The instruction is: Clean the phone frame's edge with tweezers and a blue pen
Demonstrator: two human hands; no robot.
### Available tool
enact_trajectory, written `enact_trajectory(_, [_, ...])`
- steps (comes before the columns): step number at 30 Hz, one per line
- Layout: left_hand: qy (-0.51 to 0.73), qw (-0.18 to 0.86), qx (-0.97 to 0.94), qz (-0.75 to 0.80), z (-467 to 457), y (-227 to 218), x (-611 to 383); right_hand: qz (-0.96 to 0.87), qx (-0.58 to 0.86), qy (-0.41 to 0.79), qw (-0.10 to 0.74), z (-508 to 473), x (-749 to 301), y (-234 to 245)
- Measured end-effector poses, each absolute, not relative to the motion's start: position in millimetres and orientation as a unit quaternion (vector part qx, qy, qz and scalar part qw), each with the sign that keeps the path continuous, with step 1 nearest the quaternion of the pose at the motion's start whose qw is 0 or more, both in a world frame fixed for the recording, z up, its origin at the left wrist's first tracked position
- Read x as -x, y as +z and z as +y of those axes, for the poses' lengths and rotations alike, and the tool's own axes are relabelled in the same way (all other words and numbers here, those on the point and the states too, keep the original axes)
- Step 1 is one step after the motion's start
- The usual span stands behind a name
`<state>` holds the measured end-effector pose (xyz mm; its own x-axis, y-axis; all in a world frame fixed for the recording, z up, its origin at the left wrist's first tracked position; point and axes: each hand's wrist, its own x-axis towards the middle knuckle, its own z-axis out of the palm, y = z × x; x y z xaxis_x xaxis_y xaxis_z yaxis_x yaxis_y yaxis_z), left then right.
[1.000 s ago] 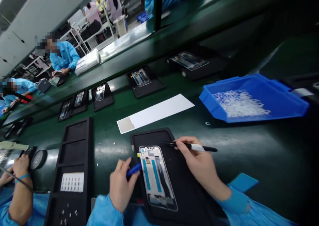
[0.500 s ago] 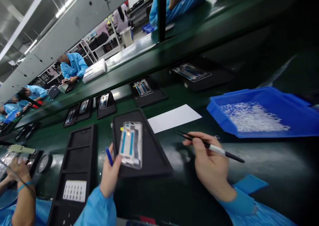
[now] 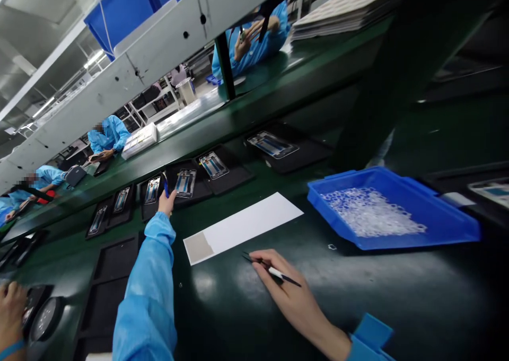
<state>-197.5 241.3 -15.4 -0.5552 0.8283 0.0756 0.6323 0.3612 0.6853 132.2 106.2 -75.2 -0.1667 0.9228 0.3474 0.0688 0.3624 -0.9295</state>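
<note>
My left hand (image 3: 167, 202) is stretched out to the row of black trays, closed around a slim blue pen-like tool (image 3: 165, 183). It is beside a black tray (image 3: 201, 191) bearing a phone frame (image 3: 185, 183) with blue strips; whether the fingers touch that tray I cannot tell. Nearer to me, my right hand (image 3: 284, 284) is closed on a pair of black tweezers (image 3: 275, 272) with a white middle, their tips pointing left over the green bench. Just beyond the tips lies a white sheet of paper (image 3: 248, 220) with a greyish patch at its left end.
A blue bin (image 3: 441, 228) of small clear rings stands at the right. More phone frames (image 3: 274, 144) lie on trays along the back. A compartmented black tray (image 3: 104, 292) is at the left, near a co-worker's hand (image 3: 11, 313). A dark post (image 3: 389, 80) rises behind the bin.
My left hand has moved forward, and the tray with the phone frame that it held in front of me is now in the back row. My right hand still holds the tweezers. The view has shifted.
</note>
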Motion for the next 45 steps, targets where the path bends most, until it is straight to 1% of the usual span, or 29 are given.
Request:
enact_trajectory(2, [0.281,0.118,-0.471,0.828,255.9,-17.5,194.5,-0.642,0.392,0.413,0.514,107.4,-132.4,-76.4])
enact_trajectory(5, [0.178,0.065,-0.496,0.847,259.4,-6.8,201.6,-0.637,0.398,0.415,0.513,108.7,-133.7,-76.1])
enact_trajectory(8, [0.059,0.031,-0.499,0.864,239.6,9.5,221.5,-0.63,0.394,0.429,0.514,109.1,-134.2,-74.6])
enact_trajectory(12, [-0.077,0.017,-0.495,0.865,204.4,18.9,247.7,-0.62,0.391,0.461,0.5,108.9,-133.0,-73.5])
enact_trajectory(15, [-0.127,0.011,-0.516,0.847,188.9,16.1,256.4,-0.614,0.392,0.467,0.501,109.6,-132.4,-73.3])
enact_trajectory(19, [-0.16,-0.004,-0.526,0.835,176.7,13.0,255.5,-0.601,0.395,0.468,0.513,111.6,-131.6,-74.9])
enact_trajectory(23, [-0.176,-0.037,-0.525,0.832,166.7,20.9,243.1,-0.602,0.391,0.457,0.525,114.2,-129.7,-78.3])
enact_trajectory(26, [-0.169,-0.072,-0.536,0.824,160.1,38.9,225.7,-0.595,0.393,0.448,0.54,115.6,-129.9,-78.1])
enact_trajectory(28, [-0.161,-0.098,-0.544,0.818,152.3,55.7,210.8,-0.578,0.395,0.468,0.539,115.2,-131.2,-75.9])
enact_trajectory(31, [-0.153,-0.126,-0.558,0.806,127.7,81.5,183.5,-0.542,0.383,0.53,0.528,111.4,-133.8,-71.2])
enact_trajectory(35, [-0.121,-0.138,-0.608,0.772,64.8,106.1,135.8,-0.523,0.36,0.568,0.523,105.0,-136.3,-67.6])
enact_trajectory(39, [0.006,-0.095,-0.742,0.664,-14.5,120.4,78.8,-0.494,0.362,0.58,0.537,108.4,-136.8,-70.3])
enact_trajectory(41, [0.048,-0.064,-0.789,0.609,-47.9,121.0,51.3,-0.466,0.373,0.592,0.541,113.1,-137.0,-72.5])
enact_trajectory(43, [0.048,-0.017,-0.826,0.562,-72.0,112.5,25.9,-0.437,0.389,0.603,0.543,117.1,-138.0,-74.2])
enact_trajectory(45, [0.022,0.042,-0.856,0.514,-85.9,93.5,2.8,-0.418,0.405,0.604,0.544,119.1,-139.8,-75.6])
